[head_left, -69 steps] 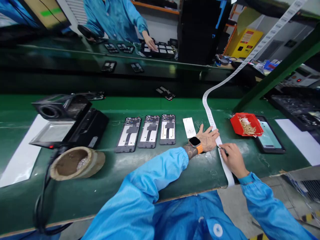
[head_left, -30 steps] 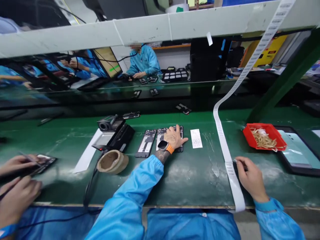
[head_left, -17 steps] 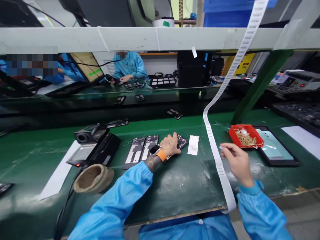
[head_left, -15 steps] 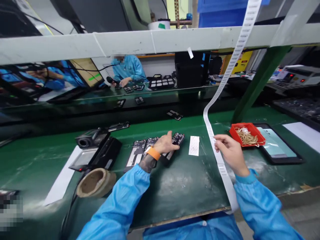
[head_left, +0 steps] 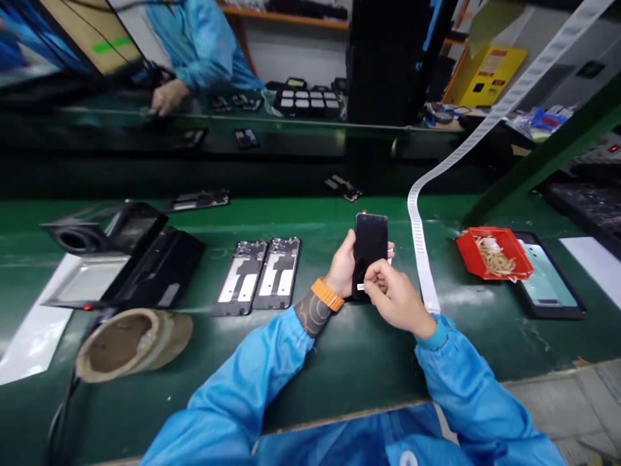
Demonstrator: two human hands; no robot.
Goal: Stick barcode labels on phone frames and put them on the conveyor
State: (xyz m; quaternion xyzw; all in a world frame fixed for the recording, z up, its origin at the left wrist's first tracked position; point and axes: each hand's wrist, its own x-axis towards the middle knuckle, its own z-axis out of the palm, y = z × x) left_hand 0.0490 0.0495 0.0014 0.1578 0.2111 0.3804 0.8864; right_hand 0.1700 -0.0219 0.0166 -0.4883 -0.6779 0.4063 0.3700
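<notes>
My left hand (head_left: 342, 266) is wrapped round a smartphone (head_left: 370, 238), black screen facing up, its fingertips showing at the phone's right edge. My right hand (head_left: 395, 294) is closed in a pinch over the lower part of the screen. At its fingertips is a small white label (head_left: 360, 287), against the glass near the lower left edge. Two opened phones (head_left: 242, 278), their inner parts showing, lie side by side left of my hands. To the right hangs a long strip of white labels (head_left: 417, 226), its lower end passing behind my right wrist.
Left stand a black device with a lens (head_left: 145, 259) and a brown tape roll (head_left: 133, 343). A red tray (head_left: 473, 255) of tan pieces touches a black-framed tablet-like panel (head_left: 557, 285). Another phone part (head_left: 343, 188) lies farther back. Across the bench works a person in a blue sleeve (head_left: 208, 48).
My left hand has picked up the rightmost phone and turned its screen up. My right hand has left the label strip and come to the screen with a label. The view has tilted down.
</notes>
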